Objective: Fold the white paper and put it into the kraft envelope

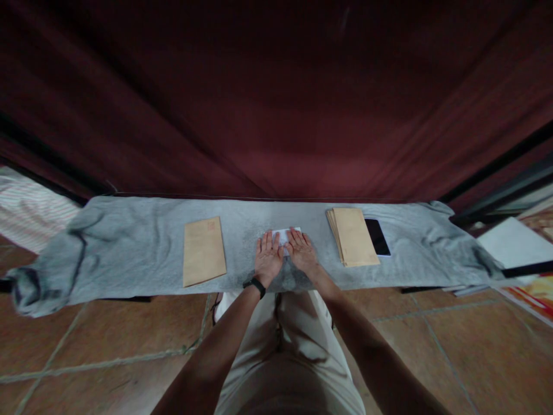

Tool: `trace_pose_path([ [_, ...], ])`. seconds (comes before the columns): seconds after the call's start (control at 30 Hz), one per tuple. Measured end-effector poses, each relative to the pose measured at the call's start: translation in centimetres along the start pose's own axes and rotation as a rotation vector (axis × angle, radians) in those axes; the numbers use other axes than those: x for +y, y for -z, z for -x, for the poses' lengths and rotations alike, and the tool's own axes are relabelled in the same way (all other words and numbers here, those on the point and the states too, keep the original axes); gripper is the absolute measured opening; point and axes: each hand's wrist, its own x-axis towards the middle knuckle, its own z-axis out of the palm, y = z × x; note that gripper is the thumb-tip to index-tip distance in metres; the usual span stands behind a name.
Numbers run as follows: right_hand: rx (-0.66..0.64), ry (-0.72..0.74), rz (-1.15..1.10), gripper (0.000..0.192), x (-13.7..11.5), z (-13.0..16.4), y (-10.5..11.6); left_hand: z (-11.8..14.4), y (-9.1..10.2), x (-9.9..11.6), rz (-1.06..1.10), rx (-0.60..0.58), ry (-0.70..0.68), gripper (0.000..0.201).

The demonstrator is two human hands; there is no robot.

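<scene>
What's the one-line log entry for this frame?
left hand: flat on paper | right hand: flat on paper | single envelope: left | envelope stack: right | phone: beside stack

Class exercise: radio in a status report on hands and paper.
Left hand and right hand flat on white paper. Paper lies on grey cloth. Envelopes clear both sides, nothing blocking.

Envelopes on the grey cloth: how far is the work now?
Done, apparently: one brown envelope lies apart at the left. In hand: left hand and right hand press flat on a white paper. Left: the stack of envelopes beside the phone.
</scene>
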Motion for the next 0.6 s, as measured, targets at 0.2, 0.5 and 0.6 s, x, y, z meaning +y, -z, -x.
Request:
trace_pose_path([
  [0.2,0.027,-0.064,0.007,0.053,0.2,-0.1,-0.3,0.1,0.4,0.0,-0.02,0.013,-0.029,0.059],
  [0.5,0.046,-0.127,0.008,0.055,0.0,-0.2,-0.5,0.6,0.3,-1.0,-0.065,0.016,0.053,0.06],
  [0.6,0.043,-0.137,-0.004,0.055,-0.2,-0.3,-0.4,1.0,0.4,-1.4,-0.068,0.055,0.106,0.061],
])
